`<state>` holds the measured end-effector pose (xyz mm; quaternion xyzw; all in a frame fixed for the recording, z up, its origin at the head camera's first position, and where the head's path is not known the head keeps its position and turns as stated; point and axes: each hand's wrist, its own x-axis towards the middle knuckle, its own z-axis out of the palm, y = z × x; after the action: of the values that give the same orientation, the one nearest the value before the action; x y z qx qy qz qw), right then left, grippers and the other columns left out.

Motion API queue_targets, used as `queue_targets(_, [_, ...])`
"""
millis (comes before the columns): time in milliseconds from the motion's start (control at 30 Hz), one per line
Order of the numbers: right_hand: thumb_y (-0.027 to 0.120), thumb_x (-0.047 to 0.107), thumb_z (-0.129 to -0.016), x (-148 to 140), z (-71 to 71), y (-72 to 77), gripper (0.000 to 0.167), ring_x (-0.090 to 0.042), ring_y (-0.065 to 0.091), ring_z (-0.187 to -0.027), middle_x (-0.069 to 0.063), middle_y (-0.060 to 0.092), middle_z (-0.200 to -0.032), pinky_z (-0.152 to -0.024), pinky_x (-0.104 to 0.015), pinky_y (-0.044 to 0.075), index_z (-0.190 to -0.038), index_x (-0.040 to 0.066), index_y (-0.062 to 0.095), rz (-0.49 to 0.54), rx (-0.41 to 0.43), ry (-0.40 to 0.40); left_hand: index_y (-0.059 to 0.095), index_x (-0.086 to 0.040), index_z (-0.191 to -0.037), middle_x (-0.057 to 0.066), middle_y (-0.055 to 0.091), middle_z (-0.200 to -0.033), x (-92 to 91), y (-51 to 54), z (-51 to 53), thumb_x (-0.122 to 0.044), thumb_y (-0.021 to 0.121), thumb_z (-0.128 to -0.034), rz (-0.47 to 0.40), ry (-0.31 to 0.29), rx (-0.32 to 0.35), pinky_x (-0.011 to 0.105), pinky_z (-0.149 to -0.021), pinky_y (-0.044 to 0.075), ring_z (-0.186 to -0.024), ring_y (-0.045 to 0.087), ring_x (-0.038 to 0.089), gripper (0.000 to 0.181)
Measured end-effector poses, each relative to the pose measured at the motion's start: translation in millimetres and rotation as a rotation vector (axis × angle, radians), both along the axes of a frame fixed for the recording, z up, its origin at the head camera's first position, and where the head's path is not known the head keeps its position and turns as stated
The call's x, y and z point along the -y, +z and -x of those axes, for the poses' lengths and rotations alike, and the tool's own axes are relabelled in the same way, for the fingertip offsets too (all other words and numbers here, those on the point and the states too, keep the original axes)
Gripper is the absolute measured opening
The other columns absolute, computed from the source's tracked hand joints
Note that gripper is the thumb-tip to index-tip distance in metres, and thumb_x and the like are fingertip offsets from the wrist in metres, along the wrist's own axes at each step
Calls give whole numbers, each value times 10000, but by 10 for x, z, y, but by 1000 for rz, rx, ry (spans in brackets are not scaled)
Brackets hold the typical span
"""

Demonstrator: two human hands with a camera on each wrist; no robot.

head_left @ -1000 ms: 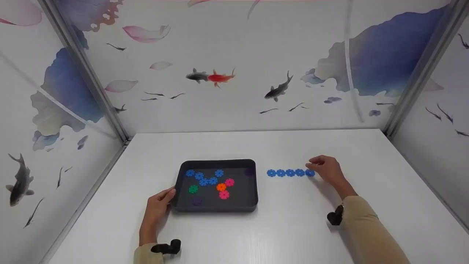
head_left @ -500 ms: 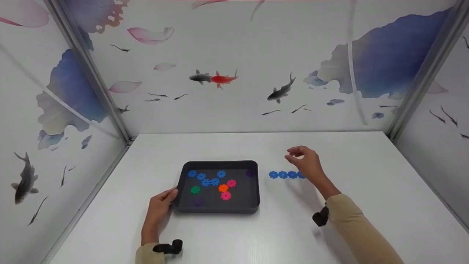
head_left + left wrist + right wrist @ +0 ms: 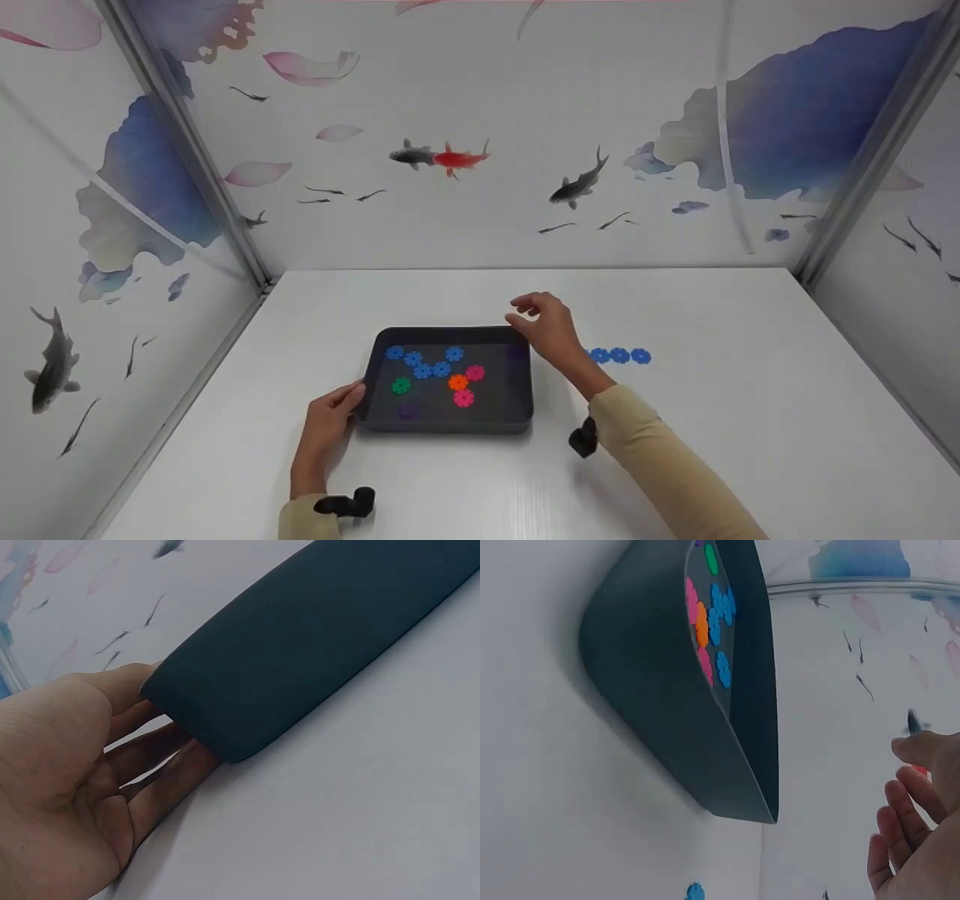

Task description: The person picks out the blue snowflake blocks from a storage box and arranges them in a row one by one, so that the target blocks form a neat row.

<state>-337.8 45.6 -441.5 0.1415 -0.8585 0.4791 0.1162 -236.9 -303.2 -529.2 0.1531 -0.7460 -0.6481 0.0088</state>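
Observation:
A dark grey tray (image 3: 495,427) stands on the white table. Its left side is held by my left hand (image 3: 328,420), thumb at the rim; in the left wrist view the fingers reach along the tray's end, their tips hidden. Over the tray's back right corner hovers my right hand (image 3: 545,324), thumb and fingers apart with nothing between them. Inside the tray lie several blue flower-shaped discs (image 3: 423,370), a green disc (image 3: 401,385), an orange disc (image 3: 458,382), two pink discs (image 3: 464,398) and dark purple ones (image 3: 407,410). Right of it, blue discs (image 3: 619,355) form a row, partly behind my right wrist.
White panels (image 3: 450,225) printed with fish and petals stand behind and at both sides of the table (image 3: 675,307). Metal posts (image 3: 825,195) mark the corners. A small black camera (image 3: 583,438) sits on the right wrist, another black camera (image 3: 352,502) on the left.
My right hand has left the right end of the blue row and moved left to the tray's back right corner, its fingers parted. My left hand stays on the tray.

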Motion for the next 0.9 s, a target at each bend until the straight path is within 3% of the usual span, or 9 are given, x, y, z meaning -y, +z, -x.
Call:
queue_targets(133, [746, 165, -906, 206, 36, -10, 246, -312, 628, -1001, -151, 687, -1051, -919, -450, 550, -1121, 46, 719, -31, 3, 44, 563, -43, -1414, 204, 484, -1520, -6, 4, 0, -284, 601, -1016, 34, 11, 2, 481, -1169, 402, -1394, 488, 342, 467])
queue_targets(433, [746, 203, -911, 542, 87, -191, 303, -291, 637, -997, -168, 673, -1087, -892, -410, 583, -1162, 37, 701, -2, 158, 72, 583, -55, -1400, 197, 522, -1491, -21, 17, -12, -337, 606, -1008, 112, 16, 7, 485, -1150, 427, -1357, 527, 332, 483])
queue_targets(667, [757, 203, -903, 709, 87, -366, 342, -258, 648, -950, -164, 701, -1083, -922, -399, 579, -1173, 2, 698, 20, 218, 79, 589, -48, -1392, 193, 519, -1494, -13, 7, -5, -312, 614, -1006, 69, 17, -3, 473, -1163, 413, -1368, 511, 315, 468])
queue_targets(900, [766, 202, -897, 788, 98, -470, 318, -219, 646, -871, -150, 714, -1068, -880, -361, 601, -1148, 18, 703, 51, 304, 23, 582, -49, -1399, 192, 509, -1504, -5, 8, -7, -328, 622, -1000, 26, 5, -7, 473, -1172, 400, -1396, 490, 329, 489])
